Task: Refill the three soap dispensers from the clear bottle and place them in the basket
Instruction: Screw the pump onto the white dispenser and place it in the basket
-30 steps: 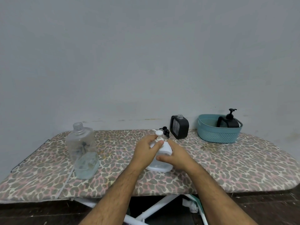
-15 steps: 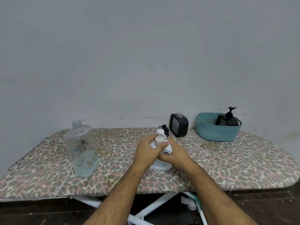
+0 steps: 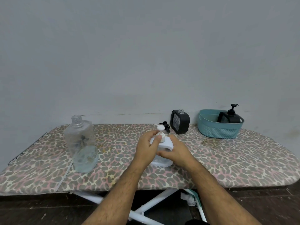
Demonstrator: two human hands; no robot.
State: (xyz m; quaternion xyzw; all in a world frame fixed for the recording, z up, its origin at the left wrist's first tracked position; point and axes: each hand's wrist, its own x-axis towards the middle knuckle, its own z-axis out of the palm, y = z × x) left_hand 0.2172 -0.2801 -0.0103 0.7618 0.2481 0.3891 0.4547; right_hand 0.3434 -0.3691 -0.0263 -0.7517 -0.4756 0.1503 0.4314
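- If we twist the white pump head (image 3: 160, 129) on crooked, we judge the thread may cross and leak once the white dispenser (image 3: 162, 147) sits in the teal basket (image 3: 219, 128), far right of our hands.
- Our left hand (image 3: 145, 151) pinches the pump collar, fingers curled.
- Our right hand (image 3: 177, 151) clasps the dispenser's body, which stands on the ironing board (image 3: 235, 159).
- The clear bottle (image 3: 82, 143), uncapped, stands well left of our left hand.

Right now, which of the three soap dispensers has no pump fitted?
The black dispenser standing on the board beside the basket: its neck is open. The white dispenser in the hands and the black one in the basket have pumps.
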